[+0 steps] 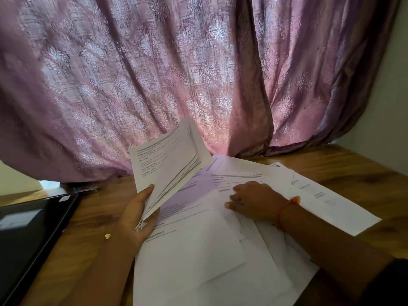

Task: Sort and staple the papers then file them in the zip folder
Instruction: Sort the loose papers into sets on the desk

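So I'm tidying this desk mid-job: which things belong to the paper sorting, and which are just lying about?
Job:
- sheaf of papers, gripped by the left hand
- loose sheets under the right hand

Lying about:
- dark tablet
- small yellow scrap
- curtain

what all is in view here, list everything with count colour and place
held stack of papers: one bundle, white with printed text, raised above the table at centre left
loose papers: many sheets, exact count unclear, white, spread overlapping on the table at centre and right
table: one, brown wood grain, under everything
dark flat object: one, black and glossy, left edge of the table; cannot tell what it is
metal clip-like item: one, dark, on the table behind the dark flat object
small scrap: one, pale yellow, on the table beside the left wrist
curtain: purple patterned, behind the table
thread band: one, orange-red, on the right wrist
hands: left hand grips the held stack from below; right hand rests on the loose papers
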`<state>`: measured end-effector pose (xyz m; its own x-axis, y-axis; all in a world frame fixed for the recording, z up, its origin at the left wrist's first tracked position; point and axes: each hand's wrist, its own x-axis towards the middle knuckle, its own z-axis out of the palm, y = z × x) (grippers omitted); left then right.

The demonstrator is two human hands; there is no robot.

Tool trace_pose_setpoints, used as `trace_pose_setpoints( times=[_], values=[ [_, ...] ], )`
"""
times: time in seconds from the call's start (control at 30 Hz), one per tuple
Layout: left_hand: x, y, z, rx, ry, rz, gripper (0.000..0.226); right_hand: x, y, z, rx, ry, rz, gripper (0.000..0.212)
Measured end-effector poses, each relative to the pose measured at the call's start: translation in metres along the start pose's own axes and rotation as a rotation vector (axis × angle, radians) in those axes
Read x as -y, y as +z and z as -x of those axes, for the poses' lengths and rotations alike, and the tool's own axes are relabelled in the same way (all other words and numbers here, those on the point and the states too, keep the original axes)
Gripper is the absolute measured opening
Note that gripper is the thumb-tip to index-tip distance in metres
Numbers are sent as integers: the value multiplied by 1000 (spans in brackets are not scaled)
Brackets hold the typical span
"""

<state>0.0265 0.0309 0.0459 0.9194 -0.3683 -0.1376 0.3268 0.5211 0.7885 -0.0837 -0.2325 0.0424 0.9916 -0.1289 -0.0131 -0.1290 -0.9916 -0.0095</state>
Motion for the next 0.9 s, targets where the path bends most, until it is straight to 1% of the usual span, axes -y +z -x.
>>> trace_pose_setpoints(
  times=[0.07,0.13,0.2,0.3,0.4,0.53,0.7,0.8,0.9],
  values=[
    [-1,0,0,13,-10,31,24,5,-2,5,-70,20,29,68],
    [-1,0,-1,16,-10,46,24,17,-4,10,-96,-59,-73,69],
    [-1,0,0,13,-3,50,23,29,0,13,-41,-160,-112,64],
    [-2,3,3,6,2,24,17,31,7,10,44,-178,-78,65],
    [-2,2,3,5,-13,4,15,21,6,7,10,-144,-101,63],
    [-3,4,6,37,-56,30,19,17,4,8,-31,-122,-137,56],
    [-3,12,13,3,-20,-32,14,20,5,9,27,-203,-72,51],
    [-5,16,17,-5,-11,-29,15,20,5,10,74,-216,-87,48],
    [-5,16,19,-24,-12,-82,13,20,8,8,113,-233,-74,46]
  ],
)
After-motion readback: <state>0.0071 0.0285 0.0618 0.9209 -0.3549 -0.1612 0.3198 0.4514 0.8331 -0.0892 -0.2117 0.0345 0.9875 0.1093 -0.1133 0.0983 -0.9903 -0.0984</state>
